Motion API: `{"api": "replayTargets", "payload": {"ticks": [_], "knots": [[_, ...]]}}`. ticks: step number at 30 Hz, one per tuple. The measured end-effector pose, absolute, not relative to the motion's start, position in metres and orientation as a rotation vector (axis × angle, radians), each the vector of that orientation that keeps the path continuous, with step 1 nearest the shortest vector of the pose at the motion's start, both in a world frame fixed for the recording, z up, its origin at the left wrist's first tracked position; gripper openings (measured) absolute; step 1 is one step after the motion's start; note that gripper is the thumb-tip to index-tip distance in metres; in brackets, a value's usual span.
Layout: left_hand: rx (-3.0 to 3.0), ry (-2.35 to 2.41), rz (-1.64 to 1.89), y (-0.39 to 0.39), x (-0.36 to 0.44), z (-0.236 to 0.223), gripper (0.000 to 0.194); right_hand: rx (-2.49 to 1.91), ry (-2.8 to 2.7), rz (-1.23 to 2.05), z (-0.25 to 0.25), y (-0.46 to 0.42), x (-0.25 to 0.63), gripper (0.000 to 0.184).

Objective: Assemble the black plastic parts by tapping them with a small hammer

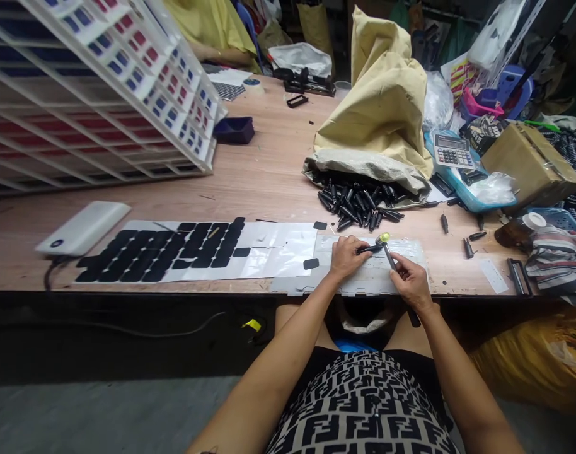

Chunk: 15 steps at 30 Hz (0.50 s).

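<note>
My left hand point(347, 255) is closed on the rear end of a small black tube-like part point(370, 248), which lies low over a grey-white board point(358, 287) at the table's front edge. My right hand point(412, 282) grips a small hammer point(389, 257) by its handle. The hammer's yellow-tipped head is beside the front end of the black part; whether they touch I cannot tell. Behind my hands, a heap of similar black parts point(358, 200) spills from the mouth of a beige sack point(375, 107).
Black rounded pads point(141, 252) cover a white sheet on the left, near a white power bank point(84, 227). A white plastic crate point(193, 151) stands at back left. On the right are a calculator point(452, 151), a cardboard box point(529, 164) and a brown jar point(517, 232).
</note>
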<state>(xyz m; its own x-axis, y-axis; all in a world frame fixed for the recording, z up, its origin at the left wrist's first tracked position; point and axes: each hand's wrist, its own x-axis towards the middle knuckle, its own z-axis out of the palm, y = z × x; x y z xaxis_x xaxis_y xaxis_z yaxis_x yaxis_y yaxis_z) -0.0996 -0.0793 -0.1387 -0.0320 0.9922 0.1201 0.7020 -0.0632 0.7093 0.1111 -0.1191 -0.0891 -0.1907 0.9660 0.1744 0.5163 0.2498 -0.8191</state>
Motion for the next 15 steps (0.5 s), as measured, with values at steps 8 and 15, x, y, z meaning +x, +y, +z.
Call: {"api": "replayTargets", "payload": {"ticks": [8,15], "knots": [[1.793,1.798,0.872,-0.078,-0.098,-0.139,0.019,-1.328,-1.985,0.667,-0.102,-0.121,0.105,0.046],[1.796,1.776,0.877,-0.079,-0.099,-0.136,0.019,-1.380,-1.930,0.644,-0.096,-0.120,0.111,0.049]]}}
